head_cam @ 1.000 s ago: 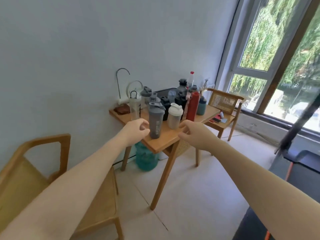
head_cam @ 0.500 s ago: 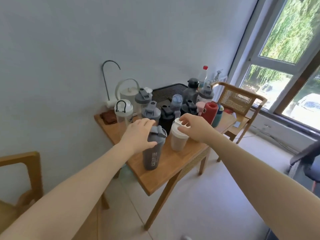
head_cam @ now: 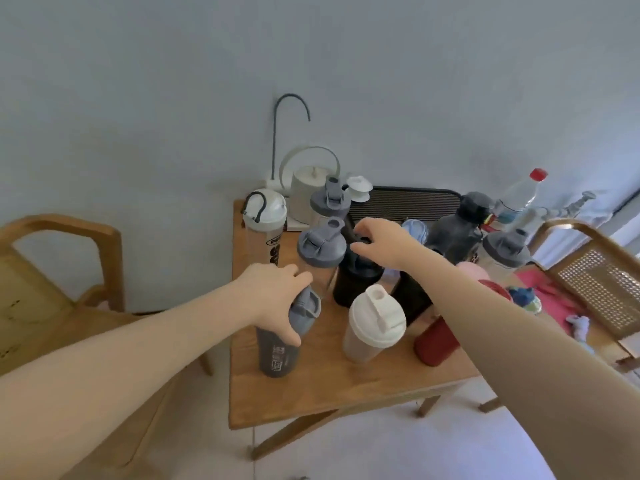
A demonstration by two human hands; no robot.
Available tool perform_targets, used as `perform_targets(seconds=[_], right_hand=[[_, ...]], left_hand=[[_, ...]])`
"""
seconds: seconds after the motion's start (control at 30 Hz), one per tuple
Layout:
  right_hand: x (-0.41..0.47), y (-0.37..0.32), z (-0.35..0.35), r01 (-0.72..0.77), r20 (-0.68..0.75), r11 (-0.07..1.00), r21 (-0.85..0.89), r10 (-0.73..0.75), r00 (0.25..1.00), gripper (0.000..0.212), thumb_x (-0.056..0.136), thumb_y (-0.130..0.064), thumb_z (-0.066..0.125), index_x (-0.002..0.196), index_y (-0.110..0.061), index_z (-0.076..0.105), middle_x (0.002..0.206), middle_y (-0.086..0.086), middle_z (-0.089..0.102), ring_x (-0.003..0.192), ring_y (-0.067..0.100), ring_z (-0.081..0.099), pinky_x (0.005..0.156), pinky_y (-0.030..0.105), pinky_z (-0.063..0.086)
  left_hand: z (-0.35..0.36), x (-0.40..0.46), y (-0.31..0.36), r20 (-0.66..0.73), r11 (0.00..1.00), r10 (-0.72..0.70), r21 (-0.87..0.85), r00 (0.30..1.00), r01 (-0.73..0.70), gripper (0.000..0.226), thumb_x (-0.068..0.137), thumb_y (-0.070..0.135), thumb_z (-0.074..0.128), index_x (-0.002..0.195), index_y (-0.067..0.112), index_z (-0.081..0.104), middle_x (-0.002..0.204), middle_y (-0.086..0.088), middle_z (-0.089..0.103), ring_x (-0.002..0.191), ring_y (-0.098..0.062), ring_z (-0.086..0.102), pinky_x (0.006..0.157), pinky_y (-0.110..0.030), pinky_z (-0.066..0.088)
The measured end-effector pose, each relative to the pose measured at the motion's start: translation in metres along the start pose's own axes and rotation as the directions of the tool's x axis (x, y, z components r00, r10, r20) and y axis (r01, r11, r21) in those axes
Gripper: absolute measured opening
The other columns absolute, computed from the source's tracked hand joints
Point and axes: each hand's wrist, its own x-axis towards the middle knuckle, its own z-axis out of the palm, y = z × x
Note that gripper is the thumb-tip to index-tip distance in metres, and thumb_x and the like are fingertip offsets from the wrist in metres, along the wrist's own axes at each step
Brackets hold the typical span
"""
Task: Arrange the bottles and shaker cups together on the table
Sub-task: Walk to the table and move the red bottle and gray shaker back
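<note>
My left hand [head_cam: 273,292] is clamped on the grey shaker [head_cam: 277,344] at the tabletop's [head_cam: 311,393] front; my right hand [head_cam: 381,242] pinches the black shaker's [head_cam: 353,282] lid. Cluster mostly formed; front cups still loose.

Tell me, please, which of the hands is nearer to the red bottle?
The right. The right hand reaches over the black bottles, its forearm passing above the red bottle; the left hand grips the grey shaker beyond the cream one.

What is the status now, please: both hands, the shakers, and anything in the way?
Left hand closed on grey shaker lid, shaker on table. Right hand gripping black shaker top. White shaker stands close in front, crowding both.
</note>
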Motion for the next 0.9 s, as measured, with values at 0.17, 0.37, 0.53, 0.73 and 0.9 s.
perform_targets(seconds=[0.17,0.37,0.53,0.73,0.9], right_hand=[[0.017,0.002,0.002,0.204,0.132,0.977,-0.066,-0.194,0.972,0.046,0.088,-0.031,0.054,0.129,-0.012,0.046,0.125,0.013,0.050,0.112,0.030,0.049,0.090,0.038,0.041],[-0.014,0.018,-0.027,0.361,-0.009,0.932,0.028,-0.361,0.933,0.038,0.089,-0.029,0.054,0.123,-0.013,0.052,0.117,0.006,0.056,0.101,0.018,0.052,0.087,0.026,0.039],[-0.046,0.050,-0.035,0.281,-0.113,0.958,0.059,-0.274,0.955,0.031,0.090,-0.026,0.054,0.119,-0.013,0.056,0.119,0.009,0.059,0.110,0.023,0.054,0.096,0.034,0.041],[-0.074,0.071,-0.030,0.229,-0.234,0.962,0.146,-0.191,0.953,0.027,0.091,-0.021,0.053,0.116,-0.011,0.058,0.114,0.003,0.064,0.106,0.017,0.057,0.086,0.023,0.041],[-0.092,0.091,-0.037,0.226,-0.261,0.960,0.165,-0.179,0.949,0.030,0.091,-0.022,0.052,0.120,-0.013,0.056,0.117,0.002,0.063,0.108,0.016,0.056,0.090,0.026,0.043]], left_hand=[[0.002,0.002,0.004,-0.030,0.969,-0.201,-0.155,0.979,0.195,0.082,0.063,0.065,0.063,0.125,0.019,0.035,0.121,0.001,0.049,0.099,-0.023,0.055,0.078,-0.037,0.050],[0.001,0.012,0.027,-0.068,0.966,-0.242,-0.107,0.968,0.234,0.086,0.069,0.062,0.060,0.137,0.023,0.024,0.135,0.001,0.038,0.112,-0.024,0.046,0.082,-0.034,0.045],[-0.009,0.012,0.022,-0.007,0.955,-0.297,-0.004,0.955,0.297,0.078,0.065,0.069,0.059,0.122,0.021,0.037,0.115,0.000,0.050,0.103,-0.022,0.052,0.068,-0.030,0.040],[-0.018,0.019,0.035,-0.018,0.965,-0.263,0.002,0.965,0.264,0.081,0.067,0.073,0.054,0.128,0.021,0.038,0.121,-0.001,0.050,0.110,-0.024,0.051,0.079,-0.036,0.046],[-0.030,0.024,0.059,-0.090,0.962,-0.272,0.012,0.958,0.274,0.074,0.075,0.068,0.049,0.129,0.017,0.040,0.132,-0.005,0.048,0.123,-0.026,0.041,0.093,-0.040,0.041]])
